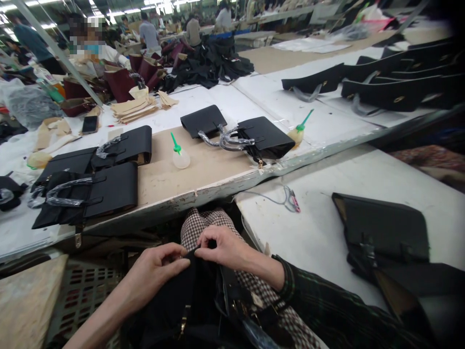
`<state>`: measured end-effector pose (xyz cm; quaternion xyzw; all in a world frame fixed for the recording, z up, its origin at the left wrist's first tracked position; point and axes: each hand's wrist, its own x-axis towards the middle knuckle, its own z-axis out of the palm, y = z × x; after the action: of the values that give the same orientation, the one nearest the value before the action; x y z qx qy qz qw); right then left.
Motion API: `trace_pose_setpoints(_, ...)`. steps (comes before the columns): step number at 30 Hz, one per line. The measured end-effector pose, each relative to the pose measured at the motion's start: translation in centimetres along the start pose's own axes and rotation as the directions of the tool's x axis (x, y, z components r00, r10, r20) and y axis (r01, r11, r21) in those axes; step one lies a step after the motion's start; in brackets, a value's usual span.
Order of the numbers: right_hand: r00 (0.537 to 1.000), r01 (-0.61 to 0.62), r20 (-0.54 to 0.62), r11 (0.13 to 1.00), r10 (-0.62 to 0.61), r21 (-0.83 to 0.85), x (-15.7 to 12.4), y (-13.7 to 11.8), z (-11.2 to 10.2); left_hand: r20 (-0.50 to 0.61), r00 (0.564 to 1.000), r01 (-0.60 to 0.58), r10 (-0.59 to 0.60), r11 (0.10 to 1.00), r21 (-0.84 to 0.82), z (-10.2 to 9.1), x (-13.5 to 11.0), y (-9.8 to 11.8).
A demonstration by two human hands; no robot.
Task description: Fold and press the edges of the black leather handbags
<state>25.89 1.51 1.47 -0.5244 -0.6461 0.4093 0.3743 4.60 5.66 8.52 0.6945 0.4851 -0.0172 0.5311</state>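
Note:
A black leather bag point(185, 305) lies in my lap over checked trousers, below the table edge. My left hand point(154, 274) pinches the bag's top edge with thumb and fingers closed. My right hand point(221, 247) grips the same edge just to the right, fingers curled over it. The two hands almost touch. A strap with metal fittings point(236, 303) hangs on the bag's right side.
Black handbags point(109, 189) with plastic-wrapped handles lie on the worktable, others point(261, 135) near its middle. Two glue bottles with green nozzles point(179, 155) stand there. Another black bag point(385, 232) rests on the white table at right. A crate point(83, 295) sits at lower left. People work far behind.

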Motion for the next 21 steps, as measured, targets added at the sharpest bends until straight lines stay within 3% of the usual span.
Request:
trace_pose_setpoints(4,0.999,0.026,0.047,0.998,-0.028,0.051,-0.2,0.1,-1.2,-0.009,0.999,-0.049,0.049,0.997,0.055,0.5,1.2,0.0)
trace_pose_setpoints(8,0.997,-0.025,0.071,0.993,0.016,0.116,-0.7,0.4,-2.4,-0.031,0.999,-0.022,0.024,0.998,0.054,0.8,1.4,-0.9)
trace_pose_setpoints(14,0.998,-0.058,0.031,0.998,0.057,0.012,-0.8,0.4,-2.3,0.008,1.0,0.02,-0.02,1.0,-0.016,1.0,1.2,-0.8)
trace_pose_setpoints(21,1.0,-0.022,-0.019,0.996,0.02,-0.084,-0.9,0.5,-1.9,0.023,1.0,0.006,-0.005,0.999,-0.048,1.0,1.4,-0.4)
